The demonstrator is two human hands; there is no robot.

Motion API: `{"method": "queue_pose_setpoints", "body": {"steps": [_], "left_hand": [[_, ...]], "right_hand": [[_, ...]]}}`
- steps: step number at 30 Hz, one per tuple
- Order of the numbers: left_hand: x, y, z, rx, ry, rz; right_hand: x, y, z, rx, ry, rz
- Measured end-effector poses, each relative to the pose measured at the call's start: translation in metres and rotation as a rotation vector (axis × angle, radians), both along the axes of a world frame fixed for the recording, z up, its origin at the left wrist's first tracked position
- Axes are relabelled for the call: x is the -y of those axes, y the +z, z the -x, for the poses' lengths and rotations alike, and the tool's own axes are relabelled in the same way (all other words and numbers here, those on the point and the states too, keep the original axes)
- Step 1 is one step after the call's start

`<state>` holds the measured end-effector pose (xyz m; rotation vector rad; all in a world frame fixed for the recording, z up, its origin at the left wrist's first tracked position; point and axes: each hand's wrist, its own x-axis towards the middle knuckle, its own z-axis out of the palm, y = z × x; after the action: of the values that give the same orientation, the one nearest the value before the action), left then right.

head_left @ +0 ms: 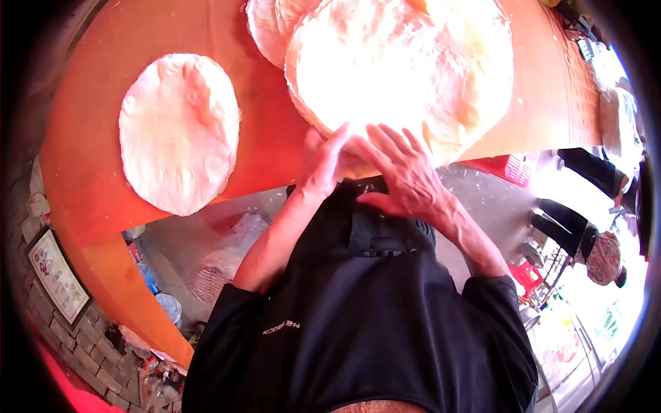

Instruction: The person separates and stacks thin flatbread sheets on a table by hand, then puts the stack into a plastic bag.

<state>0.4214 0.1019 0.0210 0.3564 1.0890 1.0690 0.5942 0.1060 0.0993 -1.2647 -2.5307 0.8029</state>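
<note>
A large pale flatbread, washed out by glare, lies at the table's near edge; whether it is raw or baked I cannot tell. My right hand is at its near rim, palm down, fingers spread and thumb held out to the side. Just left of it, my left hand is turned on its side by the same rim, with its fingers stretched. Neither hand visibly grips anything, though glare blurs the fingertips. Part of another flatbread shows behind the large one. A separate oval-looking flatbread lies to the left.
The orange table curves around my front and left side. Below it is a clear plastic bag. A red crate and a red stool stand on the right. Other people are farther right. A framed sheet is at left.
</note>
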Motion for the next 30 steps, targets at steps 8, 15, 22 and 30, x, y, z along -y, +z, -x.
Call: {"method": "queue_pose_setpoints", "body": {"steps": [8,15,22,30], "left_hand": [[-0.032,0.03,0.025,0.383,0.214,0.199],[-0.077,0.036,0.08,0.539,0.256,-0.104],[-0.091,0.036,0.094,0.342,0.258,-0.212],[-0.067,0.021,0.084,0.204,0.306,-0.228]], "right_hand": [[0.009,-0.042,-0.103,0.193,-0.344,-0.456],[-0.076,0.013,-0.068,-0.159,-0.221,-0.409],[-0.131,0.163,-0.021,-0.502,-0.197,-0.124],[-0.212,-0.022,-0.136,-0.709,-0.47,0.754]]}}
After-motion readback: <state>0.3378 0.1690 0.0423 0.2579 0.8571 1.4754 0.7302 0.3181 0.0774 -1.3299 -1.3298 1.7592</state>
